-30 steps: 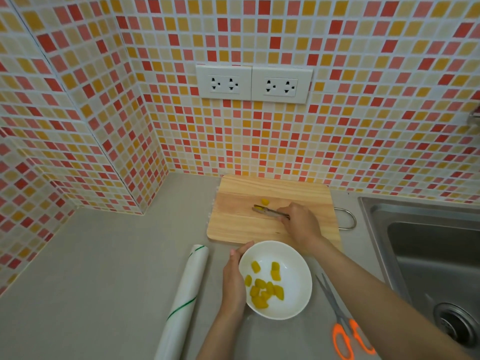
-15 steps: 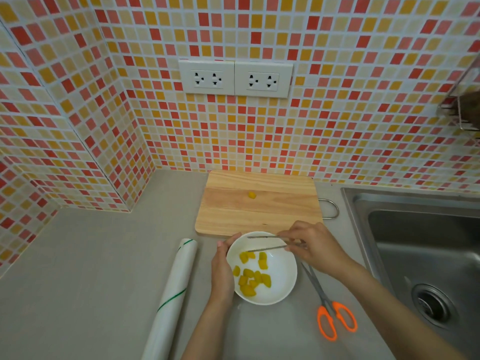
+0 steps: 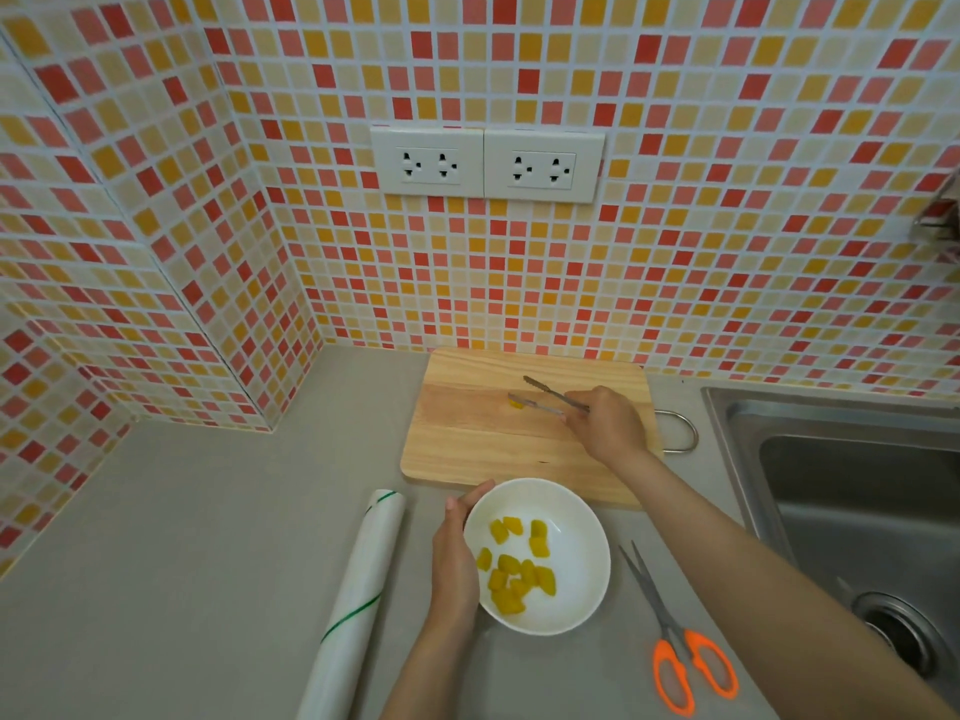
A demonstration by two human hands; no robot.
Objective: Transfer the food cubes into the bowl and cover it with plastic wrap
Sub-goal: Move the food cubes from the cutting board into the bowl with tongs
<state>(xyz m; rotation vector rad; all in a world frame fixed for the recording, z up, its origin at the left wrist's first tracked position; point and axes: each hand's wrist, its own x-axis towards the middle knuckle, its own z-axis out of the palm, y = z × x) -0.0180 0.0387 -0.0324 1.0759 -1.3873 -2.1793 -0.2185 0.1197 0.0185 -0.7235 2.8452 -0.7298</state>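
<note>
A white bowl [image 3: 574, 589] stands on the grey counter and holds several yellow food cubes [image 3: 514, 574]. My left hand [image 3: 457, 558] grips the bowl's left rim. My right hand [image 3: 605, 426] holds metal tongs [image 3: 545, 397] over the wooden cutting board [image 3: 467, 444]. The tongs' tips are spread, and one yellow cube [image 3: 516, 404] lies on the board at the lower tip, partly hidden by it. A roll of plastic wrap [image 3: 358, 600] lies left of the bowl.
Orange-handled scissors [image 3: 675, 646] lie on the counter right of the bowl. A steel sink [image 3: 852, 491] fills the right side. Tiled walls with two double sockets [image 3: 488, 163] stand behind the board and at the left.
My right hand has moved the tongs from above the bowl back to the cutting board, to the last cube. My left hand stays on the bowl's rim.
</note>
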